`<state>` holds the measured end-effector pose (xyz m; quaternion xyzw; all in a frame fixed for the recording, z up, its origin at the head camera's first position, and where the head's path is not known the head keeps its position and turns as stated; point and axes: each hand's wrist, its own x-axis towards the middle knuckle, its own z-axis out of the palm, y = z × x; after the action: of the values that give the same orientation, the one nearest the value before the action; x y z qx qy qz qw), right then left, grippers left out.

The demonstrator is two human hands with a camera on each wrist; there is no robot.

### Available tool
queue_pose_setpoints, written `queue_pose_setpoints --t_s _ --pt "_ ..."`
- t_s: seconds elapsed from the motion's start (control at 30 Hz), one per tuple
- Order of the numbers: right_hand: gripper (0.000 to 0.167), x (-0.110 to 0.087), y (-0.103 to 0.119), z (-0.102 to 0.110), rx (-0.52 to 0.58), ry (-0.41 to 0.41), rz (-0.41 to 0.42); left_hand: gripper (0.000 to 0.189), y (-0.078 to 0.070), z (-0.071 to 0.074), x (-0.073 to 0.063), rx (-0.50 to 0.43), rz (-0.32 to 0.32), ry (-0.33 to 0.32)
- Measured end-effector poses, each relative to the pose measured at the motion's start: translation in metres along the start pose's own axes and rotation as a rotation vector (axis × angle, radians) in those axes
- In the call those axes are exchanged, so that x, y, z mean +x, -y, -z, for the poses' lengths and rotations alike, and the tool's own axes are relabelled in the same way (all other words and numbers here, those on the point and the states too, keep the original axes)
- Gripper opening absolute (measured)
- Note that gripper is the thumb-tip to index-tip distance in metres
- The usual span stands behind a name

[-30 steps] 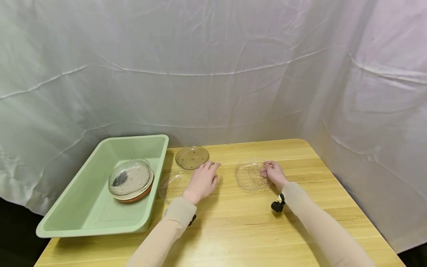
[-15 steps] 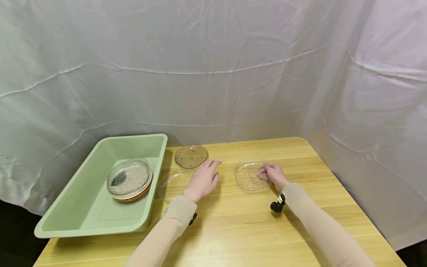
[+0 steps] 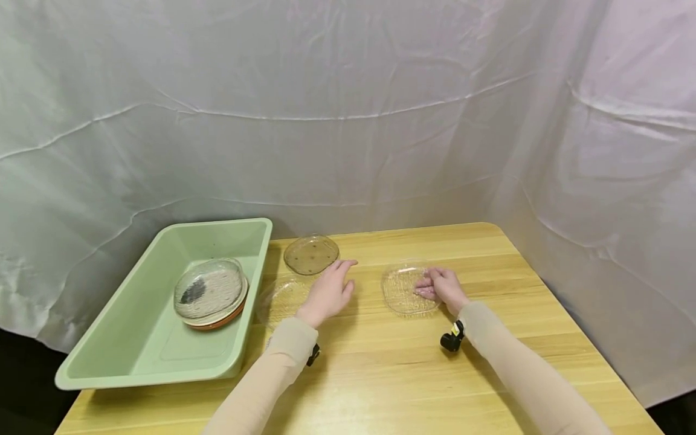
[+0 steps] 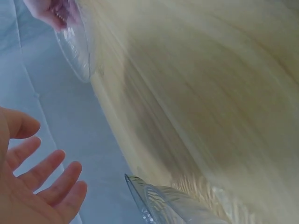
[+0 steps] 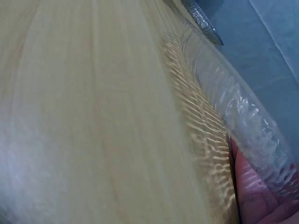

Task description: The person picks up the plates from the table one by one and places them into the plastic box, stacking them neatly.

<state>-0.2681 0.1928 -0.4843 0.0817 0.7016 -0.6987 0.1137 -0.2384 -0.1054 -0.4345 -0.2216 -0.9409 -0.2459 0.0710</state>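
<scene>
In the head view my right hand (image 3: 447,287) grips the right edge of a clear, rippled glass plate (image 3: 401,293); its fingertips show through the glass. From the right wrist, fingers (image 5: 252,191) lie beneath the plate's rim (image 5: 229,102), and the plate's rippled light pattern falls on the tabletop. My left hand (image 3: 326,294) holds nothing, fingers spread and relaxed, palm showing in the left wrist view. It overlaps a second clear plate (image 3: 281,302) on the table. Behind that, a brownish transparent plate (image 3: 311,257) with small dark spots lies near the far edge.
A light green plastic basin (image 3: 147,356) stands at the left of the wooden table (image 3: 391,386). Inside it sits a stack of plates (image 3: 214,290), a clear one on top and a reddish-brown one lowest. A pale curtain (image 3: 348,151) hangs behind the table and at its right.
My right hand's fingers have slid further in under the right-hand clear plate, which has shifted slightly. My left hand has hardly moved.
</scene>
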Motion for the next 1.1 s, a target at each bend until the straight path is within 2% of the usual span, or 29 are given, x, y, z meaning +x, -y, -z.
queue_pose_setpoints --t_s 0.37,0.53,0.73,1.1 --pt "0.048 -0.006 -0.003 -0.007 0.059 0.021 -0.004 0.047 0.008 -0.002 0.001 -0.151 0.064 -0.012" --pt "0.047 -0.011 -0.001 -0.014 0.081 0.034 -0.019 0.047 0.007 0.002 0.001 -0.298 0.105 -0.013" --pt "0.046 -0.017 0.006 -0.026 0.078 0.028 -0.028 0.044 0.001 0.008 0.003 -0.481 0.148 -0.048" --pt "0.043 -0.026 0.016 -0.046 0.091 0.004 0.031 0.042 -0.004 0.012 0.008 -0.666 0.253 -0.102"
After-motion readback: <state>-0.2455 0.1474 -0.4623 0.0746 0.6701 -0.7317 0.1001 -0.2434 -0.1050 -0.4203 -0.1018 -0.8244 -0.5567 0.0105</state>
